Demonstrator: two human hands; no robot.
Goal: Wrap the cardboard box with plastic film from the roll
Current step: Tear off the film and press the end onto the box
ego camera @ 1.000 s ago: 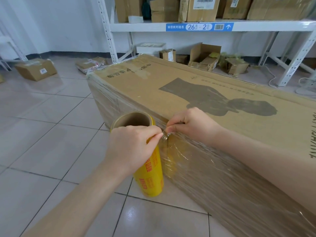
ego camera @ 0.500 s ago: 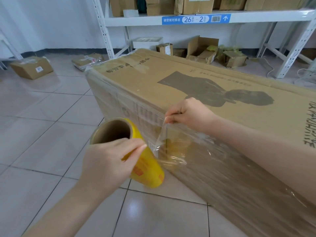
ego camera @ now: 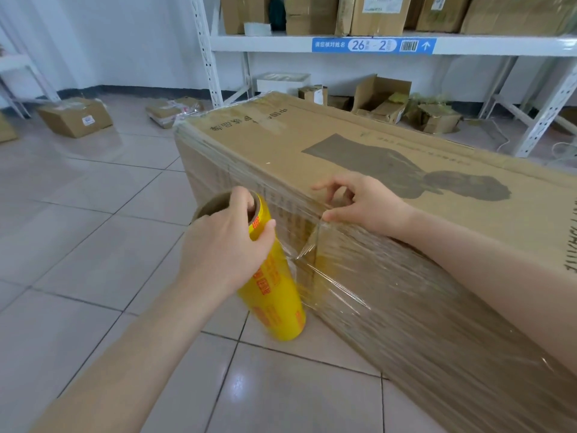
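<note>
Left hand (ego camera: pixel 224 245) gripping roll (ego camera: pixel 278 303), film (ego camera: pixel 340 276) (seemingly) thumb-pinned

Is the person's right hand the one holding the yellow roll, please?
No, the left hand grips the yellow roll at its top end, while the right hand rests on the cardboard box at its top edge.

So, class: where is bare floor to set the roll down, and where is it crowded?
Bare tiles lie left of the cardboard box, between the film roll and the small taped carton. Crowded: open cartons under the shelf rack behind.
</note>
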